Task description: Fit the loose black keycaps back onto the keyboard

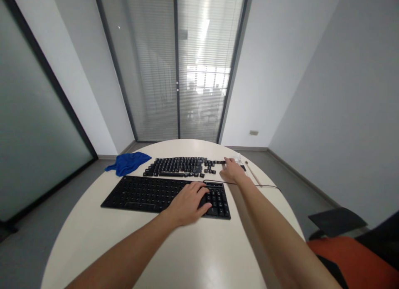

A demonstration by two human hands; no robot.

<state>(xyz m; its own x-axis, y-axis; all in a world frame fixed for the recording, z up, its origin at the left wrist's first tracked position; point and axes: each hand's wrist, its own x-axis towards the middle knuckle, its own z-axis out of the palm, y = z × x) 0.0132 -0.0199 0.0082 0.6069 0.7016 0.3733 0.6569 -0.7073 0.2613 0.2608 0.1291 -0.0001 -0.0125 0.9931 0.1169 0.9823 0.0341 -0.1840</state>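
Note:
A black keyboard (137, 193) lies on the round table, most of its keycaps off and the number pad at its right end still capped. My left hand (188, 202) rests on its right part, fingers apart, by the number pad. Beyond the keyboard, loose black keycaps (177, 164) stand in keyboard-like rows. Over at the right end of those rows, my right hand (233, 170) reaches out with its fingertips at the last keycaps. Its thumb appears apart from the index finger; whether a fingertip bears on a keycap is too small to tell.
A blue cloth (128, 162) lies at the table's left far side. Right of my right hand are a thin brush-like stick (254, 174), some clear plastic (238, 159) and the black cable (268, 186). An orange chair (349, 255) stands right of the table (102, 247).

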